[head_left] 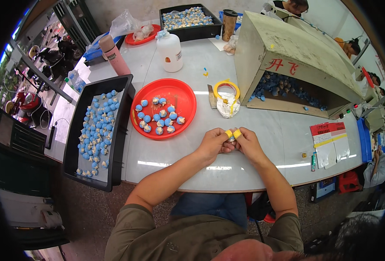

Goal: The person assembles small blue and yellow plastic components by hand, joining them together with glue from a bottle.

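My left hand [212, 145] and my right hand [249, 145] meet above the near middle of the table, fingers closed together. Yellow tape wraps both thumbs. Between the thumbs and fingertips they pinch a small blue-and-cream ball-shaped piece [231, 139], mostly hidden by the fingers. To the left, a round red tray [184, 95] bears several similar blue balls with cream, star-like tops. Beyond my hands lie a roll of yellow tape [220, 84], a crumpled white wad [228, 108] and a flat metal strip [211, 96].
A black bin [114, 176] of blue-and-cream balls stands at the left; another black bin [192, 32] is at the back. A white bottle [170, 54] and pink flask [117, 58] stand behind the tray. At right, a beige box-like housing [283, 48] holds blue pieces; papers [329, 139] lie nearby.
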A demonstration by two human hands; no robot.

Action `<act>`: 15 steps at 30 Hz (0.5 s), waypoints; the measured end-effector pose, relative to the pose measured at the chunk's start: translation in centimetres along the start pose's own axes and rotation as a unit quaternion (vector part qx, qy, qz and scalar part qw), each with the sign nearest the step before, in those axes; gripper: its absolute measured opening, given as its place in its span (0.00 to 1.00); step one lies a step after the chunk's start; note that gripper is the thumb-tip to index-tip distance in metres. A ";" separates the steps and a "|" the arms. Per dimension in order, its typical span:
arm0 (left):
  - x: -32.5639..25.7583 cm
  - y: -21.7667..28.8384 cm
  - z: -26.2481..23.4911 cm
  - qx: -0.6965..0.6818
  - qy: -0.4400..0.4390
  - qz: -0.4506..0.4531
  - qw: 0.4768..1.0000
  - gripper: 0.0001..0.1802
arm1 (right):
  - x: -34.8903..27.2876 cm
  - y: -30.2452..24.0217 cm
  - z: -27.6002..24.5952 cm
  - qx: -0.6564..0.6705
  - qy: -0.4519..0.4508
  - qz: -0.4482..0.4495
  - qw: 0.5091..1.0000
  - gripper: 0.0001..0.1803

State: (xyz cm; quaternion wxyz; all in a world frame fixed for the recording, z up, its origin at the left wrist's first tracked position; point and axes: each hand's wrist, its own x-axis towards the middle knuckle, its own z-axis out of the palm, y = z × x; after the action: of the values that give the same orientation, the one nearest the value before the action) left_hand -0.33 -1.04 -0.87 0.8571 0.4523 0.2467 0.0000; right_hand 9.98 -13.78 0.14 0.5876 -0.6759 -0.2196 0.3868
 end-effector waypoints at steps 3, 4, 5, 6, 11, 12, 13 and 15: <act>0.1 -0.3 0.2 0.004 0.009 0.021 1.000 0.14 | 0.6 1.9 0.7 -0.011 0.038 -0.064 0.997 0.17; 0.2 -0.5 0.3 0.005 0.012 0.035 0.999 0.14 | 0.7 2.4 1.0 -0.016 0.069 -0.105 0.992 0.16; 0.2 -0.7 0.4 0.006 0.015 0.034 0.999 0.14 | 0.7 2.7 1.0 -0.014 0.067 -0.104 0.992 0.16; 0.2 -0.8 0.5 0.004 0.020 0.045 0.999 0.14 | 0.5 2.7 1.1 -0.049 0.083 -0.121 0.988 0.16; 0.5 -1.5 0.7 -0.003 0.033 0.078 0.996 0.13 | 0.4 2.8 1.3 -0.070 0.100 -0.129 0.984 0.15; 0.6 -1.6 0.7 -0.007 0.030 0.082 0.996 0.13 | 0.3 2.7 1.3 -0.062 0.099 -0.122 0.986 0.15; 0.6 -1.7 0.6 -0.011 0.028 0.086 0.996 0.13 | 0.3 2.6 1.3 -0.054 0.098 -0.115 0.987 0.15; 0.6 -1.7 0.6 -0.011 0.027 0.086 0.996 0.13 | 0.2 2.7 1.3 -0.043 0.093 -0.105 0.989 0.15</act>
State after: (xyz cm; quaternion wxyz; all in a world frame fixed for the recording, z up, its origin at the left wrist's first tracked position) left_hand 0.04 -2.36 -2.21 0.8519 0.4621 0.2298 0.0887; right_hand 8.68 -13.38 -2.53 0.6131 -0.7070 -0.2504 0.2483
